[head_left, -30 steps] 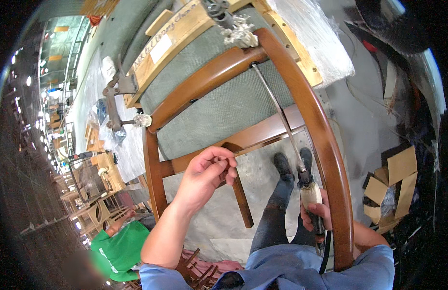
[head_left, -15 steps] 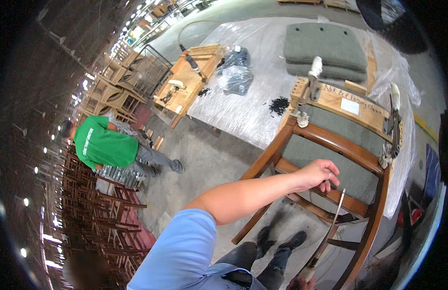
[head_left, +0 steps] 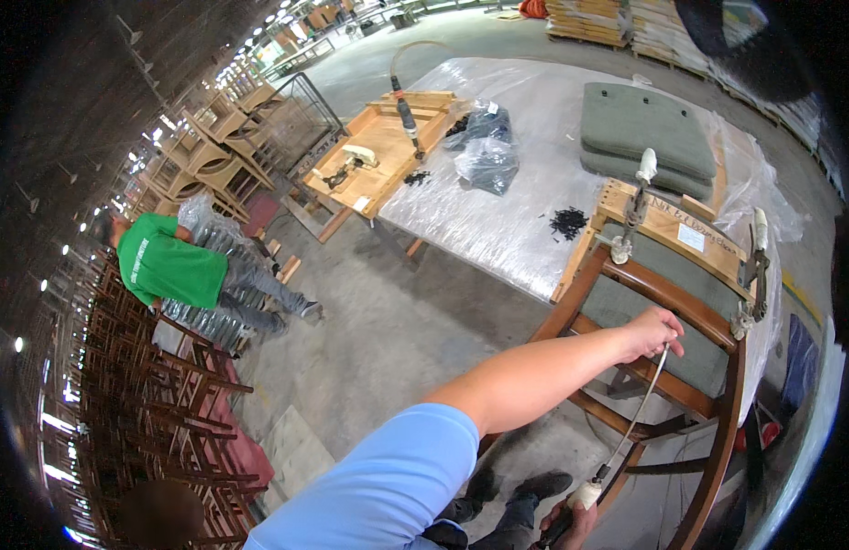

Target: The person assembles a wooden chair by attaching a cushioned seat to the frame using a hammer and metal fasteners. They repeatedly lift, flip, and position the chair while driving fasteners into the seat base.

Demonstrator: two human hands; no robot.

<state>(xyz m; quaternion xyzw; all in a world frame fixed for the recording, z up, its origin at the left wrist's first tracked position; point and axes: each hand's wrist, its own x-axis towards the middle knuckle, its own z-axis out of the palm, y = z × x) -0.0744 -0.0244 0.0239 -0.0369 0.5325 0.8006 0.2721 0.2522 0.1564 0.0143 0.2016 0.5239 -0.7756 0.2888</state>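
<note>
My left hand (head_left: 651,334) reaches across a brown wooden chair frame (head_left: 667,291), its fingers pinched at the tip of a long thin driver bit (head_left: 646,403). Anything small between those fingertips is hidden. Low in the view, my right hand (head_left: 578,524) grips a power screwdriver (head_left: 585,496) with a pale wrapped nose, and the bit points up from it. A grey-green padded panel (head_left: 617,310) lies under the chair's back rails. Two toggle clamps with white-wrapped handles, a left clamp (head_left: 637,209) and a right clamp (head_left: 754,266), stand on a wooden jig (head_left: 685,220) at the chair's top rail.
Stacked grey-green cushions (head_left: 644,137), a heap of black screws (head_left: 568,223) and plastic-wrapped bags (head_left: 487,151) lie on the film-covered table (head_left: 525,234). Another power screwdriver (head_left: 405,115) stands over a second jig (head_left: 378,151). A person in a green shirt (head_left: 172,259) is at the left, beside stacked chairs (head_left: 158,403).
My left fingers have come to the bit's tip. My right hand and the power screwdriver show further into view. The whole view has shifted, and the person in green remains at the left.
</note>
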